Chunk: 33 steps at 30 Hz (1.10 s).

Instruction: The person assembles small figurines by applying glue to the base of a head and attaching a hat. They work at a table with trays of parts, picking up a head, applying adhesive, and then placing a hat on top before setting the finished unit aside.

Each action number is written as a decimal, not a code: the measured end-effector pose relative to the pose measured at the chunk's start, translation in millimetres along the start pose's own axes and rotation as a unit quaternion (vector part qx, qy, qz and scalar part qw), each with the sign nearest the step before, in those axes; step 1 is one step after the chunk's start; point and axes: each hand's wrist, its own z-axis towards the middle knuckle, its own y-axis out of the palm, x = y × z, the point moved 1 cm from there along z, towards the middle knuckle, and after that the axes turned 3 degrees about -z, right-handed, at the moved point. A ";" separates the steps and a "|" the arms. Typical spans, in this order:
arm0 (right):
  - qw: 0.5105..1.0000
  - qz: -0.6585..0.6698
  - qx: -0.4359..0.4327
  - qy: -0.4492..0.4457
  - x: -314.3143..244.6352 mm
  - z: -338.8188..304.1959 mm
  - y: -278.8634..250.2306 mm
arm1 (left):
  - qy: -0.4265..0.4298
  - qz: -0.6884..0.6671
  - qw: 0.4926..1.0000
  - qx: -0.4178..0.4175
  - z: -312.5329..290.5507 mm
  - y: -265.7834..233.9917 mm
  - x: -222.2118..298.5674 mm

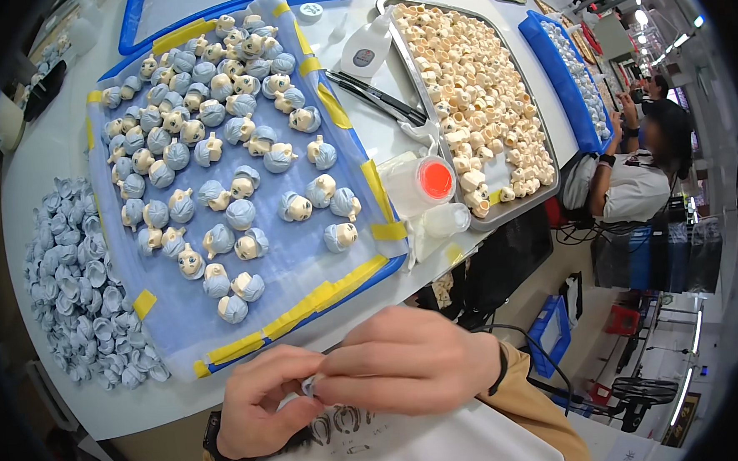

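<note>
From where I watch, both hands meet low in my view: the left hand (pixel 265 399) and the right hand (pixel 409 358) have their fingers pinching a small pale blue-grey piece (pixel 310 386) between the tips. Only a sliver of it shows, so I can't tell its shape or which way it faces. It sits over the white cloth (pixel 447 443) on the lap, just this side of the surface (pixel 103 414). Straight ahead of the fingers lies the film-lined blue tray (pixel 173 312) with its small doll heads (pixel 240 214), the nearest standing close to the taped edge; off to their left is a loose heap of blue-grey shells (pixel 96 274); ahead and to their right, a metal tray (pixel 516 207) full of beige pieces (pixel 461 67). What worries me is the pinch itself — so little to hold that, if the tips squeeze unevenly, I'd expect the piece to squirt out and fall to the lap or floor. Pressing too hard might also mark or bend it, if it is soft. A careless reach forward could knock the closest heads together, and a wide swing to the right might tip the cup with the orange-red top (pixel 437 179) — it stands near the surface's edge.
</note>
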 end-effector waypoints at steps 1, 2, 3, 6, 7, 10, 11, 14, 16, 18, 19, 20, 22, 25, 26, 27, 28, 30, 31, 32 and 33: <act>1.000 -0.002 0.018 -0.004 2.2 -0.7 -6.4 | 0.010 -0.015 1.000 0.009 -0.4 1.3 1.3; 0.998 -0.023 0.052 0.036 4.4 -7.2 -21.4 | 0.009 -0.008 1.000 0.027 -2.2 0.4 2.5; 0.986 -0.116 0.036 0.113 6.0 -10.1 -41.7 | 0.008 0.000 0.999 0.046 -4.1 -0.5 3.8; 0.915 -0.274 0.158 0.251 16.8 -6.0 -72.3 | 0.002 0.004 0.999 0.053 -5.0 0.3 6.3; 0.917 -0.279 0.145 0.246 23.8 -5.2 -73.9 | 0.005 -0.001 0.999 0.051 -6.0 -0.2 6.0; 0.923 -0.294 0.102 0.228 38.0 -6.4 -72.5 | 0.032 -0.014 0.998 0.042 -7.2 -2.1 2.2; 0.925 -0.301 0.090 0.215 40.0 -5.2 -72.8 | 0.046 -0.008 0.998 0.043 -6.6 -3.3 0.8; 0.928 -0.313 0.068 0.189 43.7 -2.4 -72.8 | 0.076 0.003 0.996 0.047 -4.9 -5.8 -0.6; 0.929 -0.314 0.065 0.187 43.5 -0.4 -72.2 | 0.082 0.002 0.995 0.057 -4.7 -5.1 0.9; 0.928 -0.318 0.062 0.184 45.4 -0.6 -71.7 | 0.069 -0.011 0.995 0.074 -4.7 -3.2 3.6; 0.927 -0.321 0.060 0.183 46.5 -1.1 -71.6 | 0.063 -0.018 0.994 0.083 -4.6 -2.7 4.2; 0.927 -0.323 0.057 0.182 47.1 -1.5 -71.6 | 0.064 -0.024 0.994 0.081 -4.4 -2.9 3.6; 0.926 -0.328 0.050 0.179 47.9 -2.2 -71.9 | 0.065 -0.035 0.994 0.077 -4.2 -3.6 1.6; 0.925 -0.330 0.051 0.185 47.1 -3.4 -72.3 | 0.065 -0.009 0.995 0.071 -4.8 -5.5 0.2; 0.924 -0.329 0.058 0.188 46.8 -4.4 -72.2 | 0.064 -0.010 0.995 0.082 -4.9 -5.0 0.1; 0.923 -0.328 0.065 0.191 46.5 -5.9 -71.9 | 0.062 -0.012 0.994 0.093 -4.9 -4.0 0.1; 0.922 -0.327 0.072 0.194 45.9 -7.2 -71.6 | 0.062 -0.013 0.993 0.104 -5.0 -3.3 0.5; 0.920 -0.322 0.089 0.204 46.0 -12.3 -71.0 | 0.070 -0.022 0.992 0.098 -4.4 -3.5 0.9; 0.920 -0.316 0.098 0.208 46.4 -14.8 -69.6 | 0.074 -0.025 0.992 0.097 -4.9 -3.7 1.5; 0.917 -0.317 0.111 0.213 47.1 -17.5 -68.2 | 0.090 -0.040 0.990 0.102 -4.3 -3.3 0.9; 0.915 -0.317 0.124 0.218 47.7 -20.2 -66.8 | 0.107 -0.054 0.987 0.106 -2.6 -2.5 -1.3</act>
